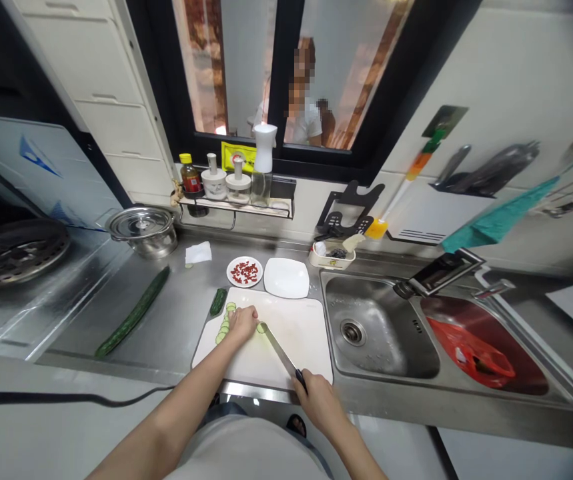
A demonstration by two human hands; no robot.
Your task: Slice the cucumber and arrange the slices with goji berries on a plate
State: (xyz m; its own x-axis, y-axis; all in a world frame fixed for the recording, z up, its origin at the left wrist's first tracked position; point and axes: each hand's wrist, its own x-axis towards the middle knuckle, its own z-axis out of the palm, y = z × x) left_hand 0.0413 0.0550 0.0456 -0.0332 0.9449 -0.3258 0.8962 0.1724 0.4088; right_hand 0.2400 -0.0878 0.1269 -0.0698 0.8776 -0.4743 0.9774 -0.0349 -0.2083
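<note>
My left hand [243, 323] is curled on the white cutting board [301, 333], its fingertips against a cut piece of cucumber [261, 328]. Most of what lies beneath that hand is hidden. My right hand [317, 399] grips the black handle of a knife [281, 351], whose blade points away from me and reaches the cucumber piece. Overlapping cucumber slices [223, 331] form a row left of my left hand. A short dark green cucumber end [219, 302] lies at the board's upper left edge.
A whole cucumber [133, 313] lies left on the steel counter. Behind the board stand a plate of chopped red pieces [236, 280] and a white square plate [287, 278]. A lidded pot [145, 230] is at back left; the sink [381, 333] is right, with a red bag [476, 353].
</note>
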